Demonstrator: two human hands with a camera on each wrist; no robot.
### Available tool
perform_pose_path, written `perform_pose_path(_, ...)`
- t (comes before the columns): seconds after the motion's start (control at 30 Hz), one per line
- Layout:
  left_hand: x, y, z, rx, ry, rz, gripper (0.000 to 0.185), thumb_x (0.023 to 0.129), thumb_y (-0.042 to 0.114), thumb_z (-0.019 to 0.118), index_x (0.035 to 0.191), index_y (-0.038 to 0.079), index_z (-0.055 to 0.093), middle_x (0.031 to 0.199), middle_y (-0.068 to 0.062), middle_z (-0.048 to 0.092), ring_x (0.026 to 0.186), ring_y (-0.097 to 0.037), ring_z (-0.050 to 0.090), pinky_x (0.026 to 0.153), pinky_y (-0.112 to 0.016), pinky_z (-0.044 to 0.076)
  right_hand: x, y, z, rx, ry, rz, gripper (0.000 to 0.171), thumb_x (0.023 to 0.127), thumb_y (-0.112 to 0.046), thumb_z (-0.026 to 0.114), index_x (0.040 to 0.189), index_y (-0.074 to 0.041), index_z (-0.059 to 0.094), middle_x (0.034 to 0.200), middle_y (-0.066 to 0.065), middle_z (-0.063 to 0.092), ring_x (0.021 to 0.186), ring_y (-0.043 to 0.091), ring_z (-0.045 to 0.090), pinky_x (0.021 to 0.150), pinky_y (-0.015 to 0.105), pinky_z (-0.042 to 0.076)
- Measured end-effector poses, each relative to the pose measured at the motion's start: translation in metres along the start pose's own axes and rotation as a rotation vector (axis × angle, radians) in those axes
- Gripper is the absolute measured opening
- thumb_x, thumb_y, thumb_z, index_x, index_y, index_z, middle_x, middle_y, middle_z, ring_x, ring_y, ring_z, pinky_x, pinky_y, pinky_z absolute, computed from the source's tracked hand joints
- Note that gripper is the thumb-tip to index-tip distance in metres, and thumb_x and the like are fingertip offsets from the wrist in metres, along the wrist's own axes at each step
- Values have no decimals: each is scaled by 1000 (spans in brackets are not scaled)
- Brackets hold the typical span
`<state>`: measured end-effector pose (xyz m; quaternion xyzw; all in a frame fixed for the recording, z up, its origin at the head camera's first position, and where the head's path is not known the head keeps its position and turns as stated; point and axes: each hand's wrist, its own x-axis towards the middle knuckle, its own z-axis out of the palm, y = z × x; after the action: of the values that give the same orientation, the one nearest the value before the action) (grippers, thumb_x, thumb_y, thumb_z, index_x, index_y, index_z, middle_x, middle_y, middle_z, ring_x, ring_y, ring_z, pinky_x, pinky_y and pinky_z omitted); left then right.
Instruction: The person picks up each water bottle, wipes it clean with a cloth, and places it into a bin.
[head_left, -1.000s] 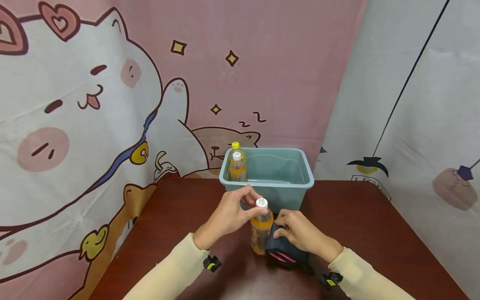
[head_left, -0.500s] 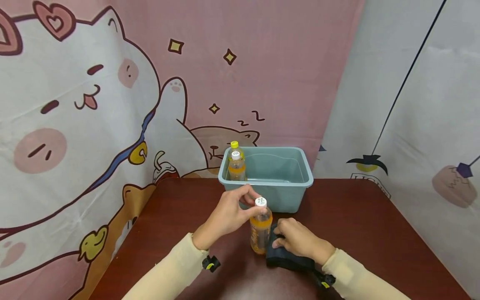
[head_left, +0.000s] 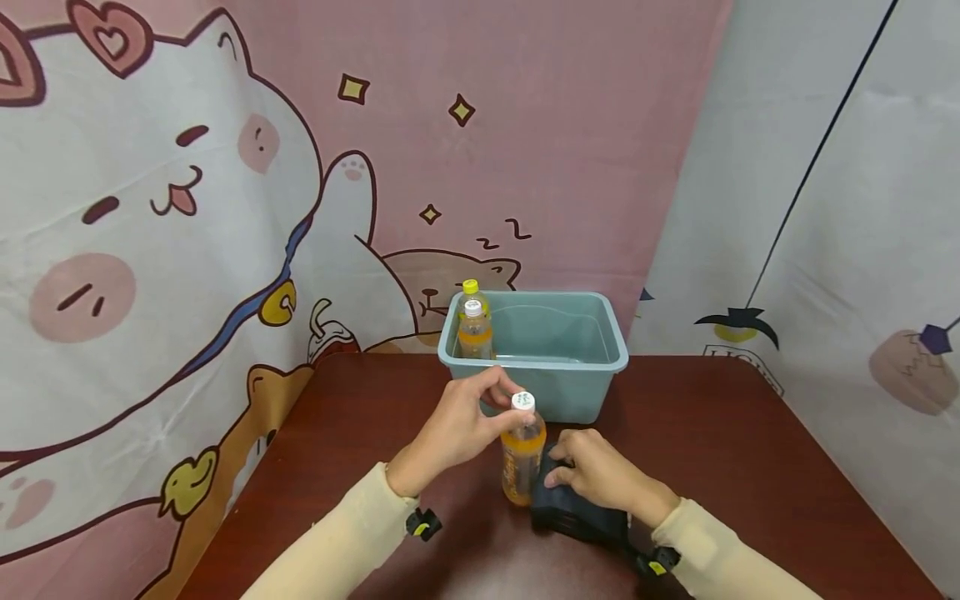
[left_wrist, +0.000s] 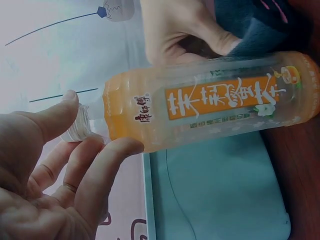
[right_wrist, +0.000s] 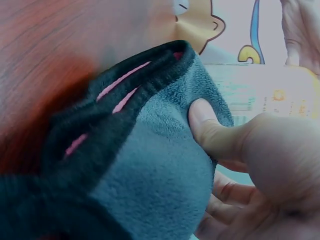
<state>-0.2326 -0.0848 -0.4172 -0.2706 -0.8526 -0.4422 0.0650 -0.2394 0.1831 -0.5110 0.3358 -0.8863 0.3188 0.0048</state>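
Our left hand [head_left: 457,429] pinches the upright orange bottle's [head_left: 522,462] neck at frame centre; our right hand [head_left: 600,475] grips the soft dark cloth [head_left: 570,512] against its smooth, probably slippery side.

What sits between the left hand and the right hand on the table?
The upright orange plastic bottle with a white cap: left hand holds its neck, right hand presses the dark blue cloth against it. Head view.

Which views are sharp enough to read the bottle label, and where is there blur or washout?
Left wrist: orange bottle label sharp and readable, though the wall behind is washed pale. Right wrist: dark cloth close and soft, the bottle behind it overexposed, print unreadable. Head: evenly lit, wide-angle bending at the edges, label too small to read; left hand and right hand clear.
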Motion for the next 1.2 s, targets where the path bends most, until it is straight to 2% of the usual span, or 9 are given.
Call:
perform_pose_path(0.13, 1, 0, 0, 11, 6, 5, 28, 99, 28, 97, 118, 22, 77, 105, 3, 82, 97, -10, 74, 78, -24, 65, 0, -2, -5, 10, 33, -7, 7, 98, -18, 95, 98, -12, 91, 85, -8, 67, 78, -3, 55, 67, 21, 51)
perform_pose_path(0.27, 0, 0, -1, 16, 3, 6, 28, 99, 27, 97, 117, 20, 77, 105, 2, 82, 97, -10, 74, 78, -24, 65, 0, -6, -10, 30, 65, 7, 9, 100, -17, 93, 108, -13, 92, 95, -7, 76, 82, -4, 61, 71, 21, 57)
perform_pose_path(0.4, 1, 0, -1, 17, 3, 17, 28, 99, 27, 97, 117, 19, 77, 105, 1, 82, 98, -11, 75, 78, -24, 66, -1, -12, -19, 54, 91, 31, 13, 101, -17, 92, 113, -11, 92, 97, -5, 74, 75, -2, 58, 67, 21, 54)
perform_pose_path(0.63, 0, -2, -2, 16, 12, 16, 28, 99, 28, 97, 117, 19, 77, 104, 2, 83, 97, -11, 75, 77, -23, 65, 0, -27, -35, 59, 135, 20, 22, 100, -16, 93, 119, -6, 91, 93, -6, 72, 71, -1, 52, 64, 21, 51)
perform_pose_path(1.0, 2, -2, 0, 23, 25, 5, 28, 96, 28, 99, 114, 20, 79, 102, 5, 84, 94, -6, 73, 75, -22, 64, 3, -45, -53, 28, 235, -3, 28, 97, -14, 95, 124, -7, 91, 95, -9, 76, 70, 0, 53, 63, 22, 50)
perform_pose_path(1.2, 2, 0, 1, 23, 26, 5, 26, 97, 28, 99, 114, 20, 79, 101, 5, 84, 92, -6, 72, 73, -23, 63, 10, -50, -56, 24, 286, -14, 33, 97, -19, 96, 128, -9, 90, 99, -9, 78, 73, 0, 57, 64, 22, 52)
